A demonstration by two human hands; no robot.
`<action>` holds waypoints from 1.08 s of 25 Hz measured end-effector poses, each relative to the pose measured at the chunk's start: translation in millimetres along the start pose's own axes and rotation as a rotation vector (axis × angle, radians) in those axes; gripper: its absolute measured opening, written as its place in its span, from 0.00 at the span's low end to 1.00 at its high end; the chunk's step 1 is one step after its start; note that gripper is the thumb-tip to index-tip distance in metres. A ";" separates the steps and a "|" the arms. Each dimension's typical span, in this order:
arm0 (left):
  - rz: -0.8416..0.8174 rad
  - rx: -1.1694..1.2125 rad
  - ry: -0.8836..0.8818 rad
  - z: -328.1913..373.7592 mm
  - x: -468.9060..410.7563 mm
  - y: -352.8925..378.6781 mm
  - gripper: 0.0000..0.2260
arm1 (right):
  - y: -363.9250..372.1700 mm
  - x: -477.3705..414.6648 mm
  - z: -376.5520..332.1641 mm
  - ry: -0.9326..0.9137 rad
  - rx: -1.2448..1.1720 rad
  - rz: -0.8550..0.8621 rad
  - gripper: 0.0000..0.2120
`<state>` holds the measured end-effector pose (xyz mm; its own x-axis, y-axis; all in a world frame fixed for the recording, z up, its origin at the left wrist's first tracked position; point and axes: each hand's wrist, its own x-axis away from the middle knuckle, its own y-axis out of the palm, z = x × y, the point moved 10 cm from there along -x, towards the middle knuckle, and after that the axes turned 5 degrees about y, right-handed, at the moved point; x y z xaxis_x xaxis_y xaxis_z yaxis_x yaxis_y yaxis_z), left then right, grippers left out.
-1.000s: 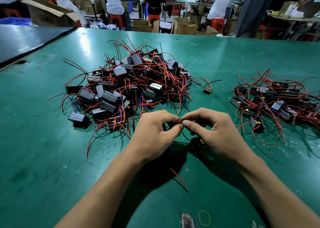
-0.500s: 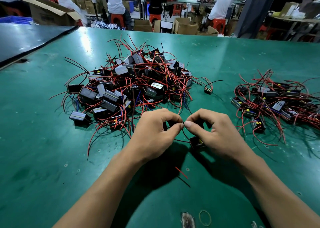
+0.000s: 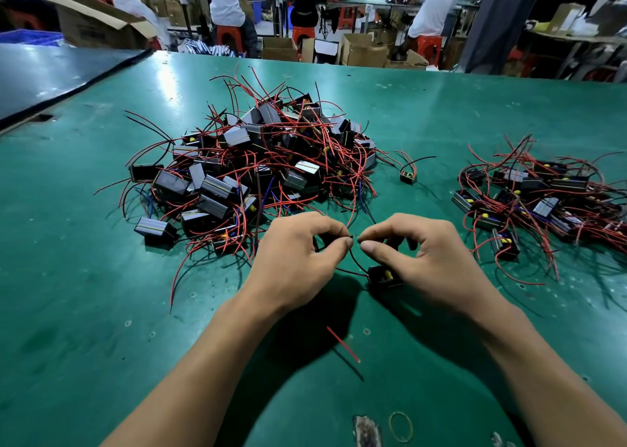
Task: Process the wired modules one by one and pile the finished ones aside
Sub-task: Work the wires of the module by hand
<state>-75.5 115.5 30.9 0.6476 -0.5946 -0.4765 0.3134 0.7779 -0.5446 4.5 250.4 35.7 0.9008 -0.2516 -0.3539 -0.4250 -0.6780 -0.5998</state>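
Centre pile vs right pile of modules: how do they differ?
The centre pile holds many more modules than the right pile. The centre pile is heaped high; the right pile is spread low. The centre pile lies beyond the left hand; the right pile off to the side of the right hand. Both are black modules with red wires on the green table.

— What are you holding?
— A black wire [image 3: 355,260], pinched between my left hand [image 3: 295,253] and right hand [image 3: 424,256], fingertips nearly meeting. It runs down to a small black module [image 3: 383,277] beside my right palm.
— And around you?
— On the green table [image 3: 101,311], a large heap of wired modules [image 3: 258,161] lies ahead and a smaller pile [image 3: 543,199] to my right.
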 end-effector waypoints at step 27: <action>-0.058 -0.071 0.116 11.6 0.2 5.5 0.04 | 10.7 -0.9 5.5 0.131 -0.133 0.015 0.08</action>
<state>-65.6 122.0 35.8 0.5442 -0.6609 -0.5168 0.2958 0.7276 -0.6189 -1.3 247.1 25.6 0.9023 -0.3440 -0.2600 -0.4303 -0.7569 -0.4918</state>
